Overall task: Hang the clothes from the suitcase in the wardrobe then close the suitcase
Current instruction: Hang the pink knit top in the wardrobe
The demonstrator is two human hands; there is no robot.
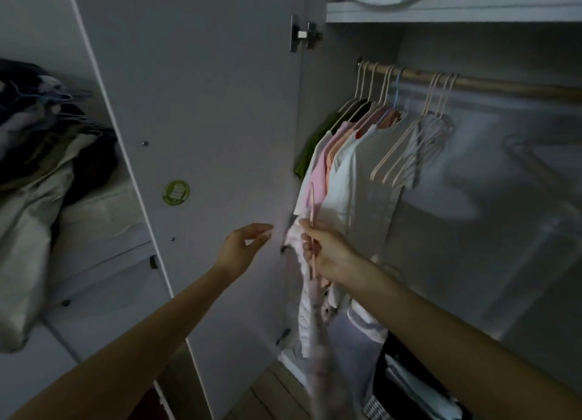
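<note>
Fingers (310, 246) of my right hand (327, 256) pinch a pink hanger (312, 211) with a pale striped garment (307, 312) drooping from it, low beside the hung clothes (333, 174); my left hand (242, 246) hovers just beside, fingers loosely spread, holding nothing. I judge I'm mid-hang: next I must lift the hook up onto the wooden rail (504, 87), into the gap before the empty hangers (415, 149). No suitcase is in view.
</note>
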